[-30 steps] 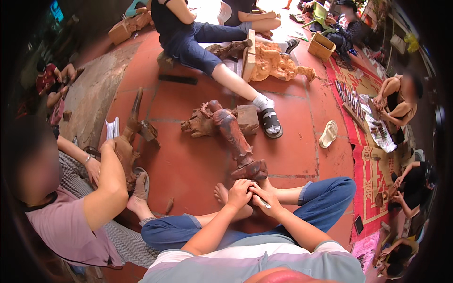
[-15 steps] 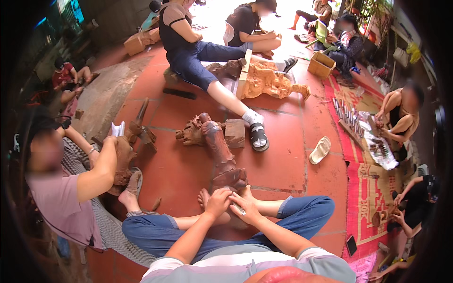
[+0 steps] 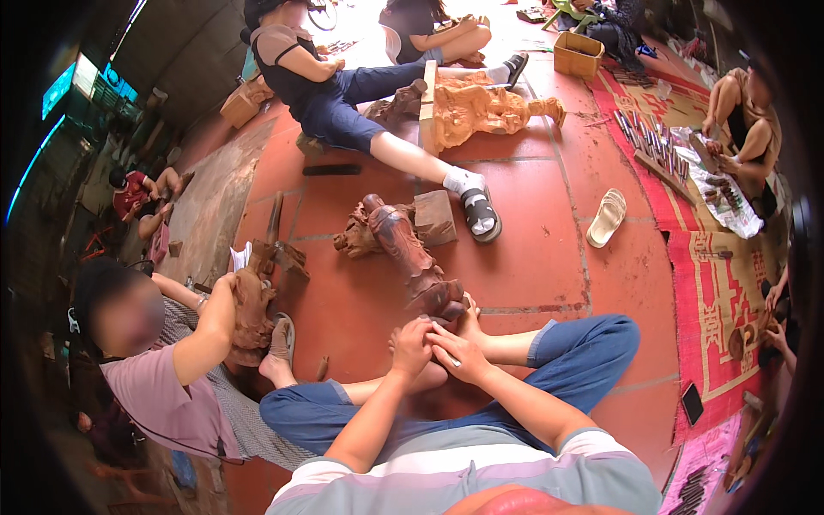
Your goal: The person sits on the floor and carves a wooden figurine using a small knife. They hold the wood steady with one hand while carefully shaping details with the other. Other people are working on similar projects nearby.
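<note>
Striped shirt point(image 3: 481, 472) (apparently grey-white), blue jeans point(image 3: 592, 360)

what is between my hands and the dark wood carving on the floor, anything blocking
Nothing visible. The left hand and right hand are already at the near end of the dark wooden carving, which lies braced by the bare feet. The right hand holds a thin tool against it.

Reddish-brown carved figure point(image 3: 412, 249), blue jeans point(image 3: 584, 360), patterned red mat point(image 3: 712, 283), terracotta floor point(image 3: 532, 249).
</note>
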Demonstrator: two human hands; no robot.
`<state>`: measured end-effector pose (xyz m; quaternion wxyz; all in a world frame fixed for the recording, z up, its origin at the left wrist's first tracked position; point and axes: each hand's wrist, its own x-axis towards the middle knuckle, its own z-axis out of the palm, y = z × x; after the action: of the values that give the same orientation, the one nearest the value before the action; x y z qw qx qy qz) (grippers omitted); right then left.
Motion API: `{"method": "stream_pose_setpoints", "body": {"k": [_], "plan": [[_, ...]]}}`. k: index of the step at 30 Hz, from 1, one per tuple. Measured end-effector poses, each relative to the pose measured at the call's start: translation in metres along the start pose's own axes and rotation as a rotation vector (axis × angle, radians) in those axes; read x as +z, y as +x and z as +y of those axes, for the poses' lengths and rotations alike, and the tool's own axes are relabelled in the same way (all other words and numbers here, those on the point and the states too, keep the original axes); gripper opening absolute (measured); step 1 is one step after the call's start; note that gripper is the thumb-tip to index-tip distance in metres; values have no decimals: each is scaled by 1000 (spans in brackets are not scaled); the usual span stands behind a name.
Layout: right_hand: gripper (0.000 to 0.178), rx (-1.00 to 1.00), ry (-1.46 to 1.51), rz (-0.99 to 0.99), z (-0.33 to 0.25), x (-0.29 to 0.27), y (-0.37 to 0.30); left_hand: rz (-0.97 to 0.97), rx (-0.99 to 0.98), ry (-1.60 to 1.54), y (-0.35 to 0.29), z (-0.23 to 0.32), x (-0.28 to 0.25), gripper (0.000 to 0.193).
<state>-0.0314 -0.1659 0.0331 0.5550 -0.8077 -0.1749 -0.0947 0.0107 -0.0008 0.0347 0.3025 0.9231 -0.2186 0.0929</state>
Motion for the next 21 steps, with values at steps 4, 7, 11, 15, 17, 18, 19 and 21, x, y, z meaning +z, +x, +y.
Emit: {"method": "stream_pose_setpoints", "body": {"k": [4, 7, 11, 15, 17, 18, 19, 21], "plan": [[37, 7, -105, -78, 6, 2, -16, -88, -52, -69, -12, 5, -1, 31], [40, 36, -117, -119, 0, -1, -10, -44, -47, -88, -12, -1, 1, 32], [38, 34, -92, -82, 3, 3, -9, -64, -28, -68, -4, -3, 2, 33], [39, 37, -83, -84, 7, 3, -13, -87, -162, -296, 16, -3, -32, 18], [40, 50, -86, -91, 14, 0, -16, -71, -468, -725, 52, 17, -83, 7], [39, 109, -57, -119, 10, -3, -16, -26, -434, -711, 77, 48, -130, 6], [38, 111, -46, -117, 8, -3, -15, 35, -354, -625, 93, 60, -168, 6], [38, 117, -43, -109, 10, -5, -17, 185, -165, -816, 114, 91, -232, 28]]}}
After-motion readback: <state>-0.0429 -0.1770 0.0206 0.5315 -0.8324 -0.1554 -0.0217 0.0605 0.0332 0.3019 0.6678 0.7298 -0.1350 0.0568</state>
